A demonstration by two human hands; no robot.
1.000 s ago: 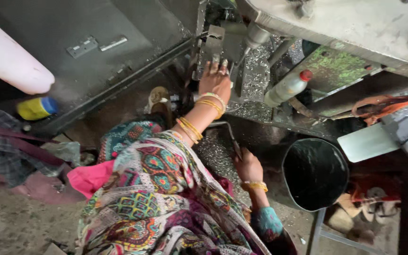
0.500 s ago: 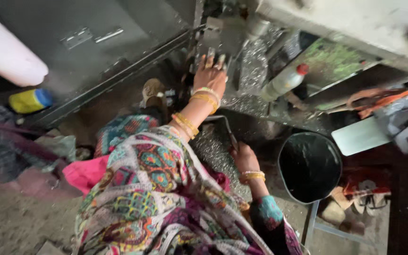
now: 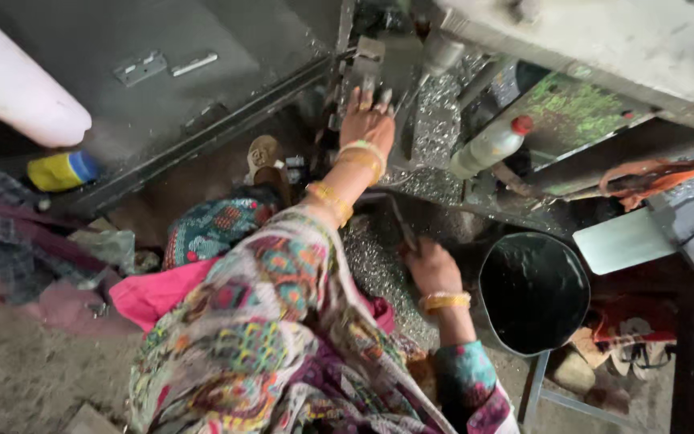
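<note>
left hand: our left hand reaches up with fingers spread, flat against a grey machine part.
right hand: our right hand is curled around a thin dark rod.
rod: it lies over a pile of metal shavings, long axis slanting up and to the left, away from us.
nearby: a black bucket just right of that hand; a plastic bottle above.

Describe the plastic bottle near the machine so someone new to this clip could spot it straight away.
Start at the big grey machine across the top right. Just below its edge, right of the person's raised left hand and above the round black bucket, a clear plastic bottle lies tilted. Its red cap, pointing up and right, sets it apart from the metal parts and shavings around it.
</note>
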